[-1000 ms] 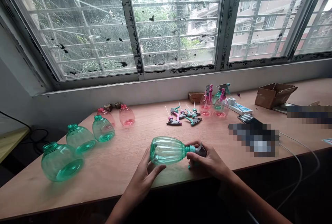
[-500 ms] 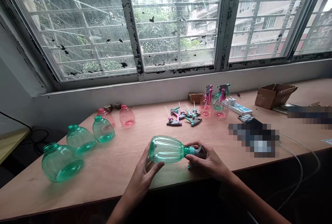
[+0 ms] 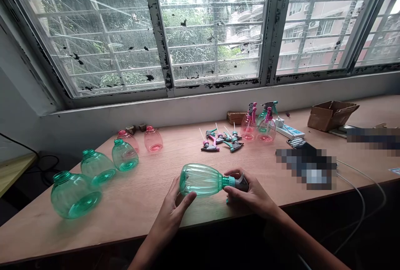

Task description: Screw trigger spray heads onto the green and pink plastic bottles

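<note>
A clear green spray bottle (image 3: 201, 179) lies sideways in the air above the table's front edge, held between both hands. My left hand (image 3: 175, 205) is closed around its base end, the thumb along the lower side. At the neck, my right hand (image 3: 246, 191) grips the dark grey and teal spray head (image 3: 239, 183), which sits on the bottle's mouth; how tightly it is joined I cannot tell. Behind the bottle lies a loose group of pink, teal and grey spray heads (image 3: 223, 140), some with thin tubes pointing up.
Green bottles without heads (image 3: 76, 197) and pink ones (image 3: 153, 140) stand on the left of the wooden table (image 3: 125, 216). Bottles with heads (image 3: 265, 130) stand at the back right, near a power strip (image 3: 290, 130), a phone (image 3: 296, 143) and a cardboard box (image 3: 329, 116).
My left thumb has shifted slightly upward along the bottle. The bottle and my right hand stay almost in place.
</note>
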The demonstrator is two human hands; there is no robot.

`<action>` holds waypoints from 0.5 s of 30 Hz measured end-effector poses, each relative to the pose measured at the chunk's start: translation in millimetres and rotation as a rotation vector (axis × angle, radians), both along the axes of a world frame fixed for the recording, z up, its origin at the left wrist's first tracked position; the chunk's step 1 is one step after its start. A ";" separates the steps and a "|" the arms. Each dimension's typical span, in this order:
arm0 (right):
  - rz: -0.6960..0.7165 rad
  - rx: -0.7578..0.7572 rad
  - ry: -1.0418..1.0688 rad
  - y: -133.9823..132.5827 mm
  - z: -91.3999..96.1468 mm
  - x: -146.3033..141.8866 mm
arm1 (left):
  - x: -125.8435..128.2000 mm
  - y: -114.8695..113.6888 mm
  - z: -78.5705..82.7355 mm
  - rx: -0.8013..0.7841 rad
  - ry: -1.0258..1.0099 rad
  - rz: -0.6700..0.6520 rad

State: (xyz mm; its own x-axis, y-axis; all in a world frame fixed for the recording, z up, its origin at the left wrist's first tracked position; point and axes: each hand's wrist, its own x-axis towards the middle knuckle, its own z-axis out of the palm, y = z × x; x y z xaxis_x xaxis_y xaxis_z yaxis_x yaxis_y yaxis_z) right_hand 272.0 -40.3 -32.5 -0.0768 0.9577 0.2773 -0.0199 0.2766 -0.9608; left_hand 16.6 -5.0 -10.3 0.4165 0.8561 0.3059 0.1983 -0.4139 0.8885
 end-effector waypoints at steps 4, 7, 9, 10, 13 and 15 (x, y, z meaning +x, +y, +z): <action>0.005 -0.025 0.027 -0.1 1.9 0.4 | -0.2 -0.3 -6.4 -0.058 -0.040 -0.021; 0.008 -0.008 -0.018 -0.4 2.0 1.3 | -0.3 -1.5 -7.9 -0.059 -0.027 -0.023; 0.017 0.012 -0.041 -0.4 1.3 1.6 | -0.4 -2.0 -6.7 -0.042 -0.003 -0.008; 0.021 0.019 -0.047 -0.4 0.9 1.6 | -0.5 -2.0 -5.8 -0.037 0.004 -0.003; 0.026 0.023 -0.054 -0.1 0.2 1.4 | -0.4 -1.2 -3.2 -0.031 -0.008 -0.007; 0.026 0.019 -0.055 0.1 0.4 1.3 | 0.0 -0.4 -2.1 -0.021 -0.017 -0.001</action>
